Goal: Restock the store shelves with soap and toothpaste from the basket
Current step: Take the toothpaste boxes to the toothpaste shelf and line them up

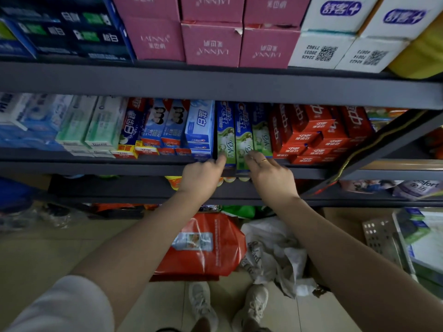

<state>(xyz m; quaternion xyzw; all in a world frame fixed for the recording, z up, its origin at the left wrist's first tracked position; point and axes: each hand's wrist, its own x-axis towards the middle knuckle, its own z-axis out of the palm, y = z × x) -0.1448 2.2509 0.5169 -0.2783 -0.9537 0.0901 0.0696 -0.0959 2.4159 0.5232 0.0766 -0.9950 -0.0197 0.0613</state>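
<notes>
Green and blue Crest toothpaste boxes (226,133) stand on end in the middle shelf (119,167), between blue boxes and red ones. My left hand (203,176) rests at the shelf's front edge, its index finger touching the lower end of the leftmost green box. My right hand (268,173), with a ring on one finger, touches the neighbouring green box (244,140) with its fingertips. Neither hand holds a box. A grey perforated basket (381,238) stands on the floor at the lower right, with green and white packs beside it.
Pink cartons (211,41) and white cartons (323,49) fill the upper shelf. Red toothpaste boxes (318,133) sit right of the green ones. A red bag (206,248) and crumpled white bags (275,250) lie on the floor before my shoes.
</notes>
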